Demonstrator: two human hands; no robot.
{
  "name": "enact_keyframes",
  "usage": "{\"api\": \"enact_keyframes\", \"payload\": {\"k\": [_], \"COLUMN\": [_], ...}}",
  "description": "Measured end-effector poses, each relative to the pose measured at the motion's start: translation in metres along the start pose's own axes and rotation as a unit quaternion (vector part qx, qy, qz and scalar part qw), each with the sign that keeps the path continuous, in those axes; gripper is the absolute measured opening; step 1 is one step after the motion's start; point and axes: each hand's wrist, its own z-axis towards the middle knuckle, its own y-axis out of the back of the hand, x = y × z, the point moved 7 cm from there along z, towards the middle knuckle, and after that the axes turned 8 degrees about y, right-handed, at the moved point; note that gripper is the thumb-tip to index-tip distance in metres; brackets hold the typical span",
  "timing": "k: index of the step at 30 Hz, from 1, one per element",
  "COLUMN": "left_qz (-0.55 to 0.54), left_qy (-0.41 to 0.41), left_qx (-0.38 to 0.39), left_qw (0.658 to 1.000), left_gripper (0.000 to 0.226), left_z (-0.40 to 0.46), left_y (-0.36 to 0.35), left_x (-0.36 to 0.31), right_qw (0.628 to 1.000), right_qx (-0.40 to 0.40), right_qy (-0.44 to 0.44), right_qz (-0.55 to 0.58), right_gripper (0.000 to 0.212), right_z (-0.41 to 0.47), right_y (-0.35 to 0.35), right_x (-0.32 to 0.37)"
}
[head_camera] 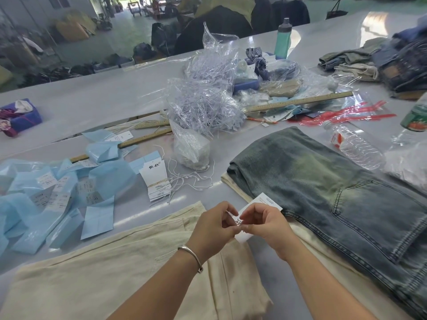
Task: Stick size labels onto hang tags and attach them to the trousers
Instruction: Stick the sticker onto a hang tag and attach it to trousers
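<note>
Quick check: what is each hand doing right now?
Left hand: fingers pinched on the white hang tag.
Right hand: fingers pinched on the same hang tag.

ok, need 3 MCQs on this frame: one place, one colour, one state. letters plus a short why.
1. Where is the stack of hang tags?
A. on the jeans
B. on the table, left of the hands
C. beside the teal bottle

2. What colour are the trousers under the hands?
A. cream
B. black
C. red

3. What are the hands doing?
A. resting flat
B. both pinching one hang tag
C. lifting the jeans

Key:
1 B, the stack lies on the table among white strings.
2 A, the cloth is cream; the jeans lie to the right.
3 B, left hand and right hand meet on a white tag.
</note>
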Motion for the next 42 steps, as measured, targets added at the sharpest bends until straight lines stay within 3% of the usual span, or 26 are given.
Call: {"api": "enact_keyframes", "payload": {"k": [9,15,17,20,23,25,28,30,33,35,39,42], "left_qz": [-0.04,0.047,0.106,0.159,0.178,0.193,0.199,0.186,0.163,0.182,0.191,0.141], "left_qy": [0.054,0.005,0.003,-0.002,0.006,0.031,0.108,0.161,0.239,0.309,0.478,0.512], "left_qx": [-0.024,-0.07,-0.068,-0.039,-0.05,-0.073,-0.136,-0.173,-0.217,-0.238,-0.236,-0.249], "left_qw": [0.997,0.996,0.992,0.986,0.983,0.978,0.965,0.954,0.932,0.902,0.824,0.81], "left_gripper": [0.029,0.029,0.032,0.031,0.019,0.014,0.008,0.006,0.011,0.028,0.08,0.099], "left_z": [-0.002,-0.012,-0.015,-0.02,-0.038,-0.059,-0.106,-0.142,-0.194,-0.223,-0.273,-0.291], "left_y": [0.003,0.002,-0.001,0.0,0.031,0.064,0.129,0.171,0.223,0.249,0.271,0.266], "left_x": [0.023,0.023,0.02,0.019,0.036,0.062,0.116,0.154,0.204,0.235,0.285,0.307], "right_qw": [1.0,0.997,0.987,0.937,0.907,0.904,0.895,0.872,0.782,0.723,0.652,0.653], "right_qx": [-0.006,0.008,0.01,-0.029,-0.075,-0.05,0.058,0.148,0.255,0.275,0.273,0.268], "right_qy": [0.002,-0.011,-0.02,0.004,0.062,0.095,0.108,0.099,0.107,0.107,0.042,0.007], "right_qz": [0.004,-0.076,-0.157,-0.349,-0.41,-0.414,-0.429,-0.456,-0.559,-0.624,-0.706,-0.708], "right_gripper": [0.021,0.024,0.023,0.024,0.024,0.024,0.015,0.033,0.088,0.108,0.121,0.124], "right_z": [-0.007,-0.016,-0.018,-0.018,-0.021,-0.02,-0.018,-0.014,0.002,0.019,0.047,0.056], "right_y": [0.0,-0.009,-0.011,-0.02,-0.053,-0.089,-0.16,-0.206,-0.256,-0.271,-0.26,-0.249], "right_x": [0.008,0.006,0.004,0.009,0.024,0.026,0.016,0.003,-0.014,-0.021,-0.045,-0.056]}}
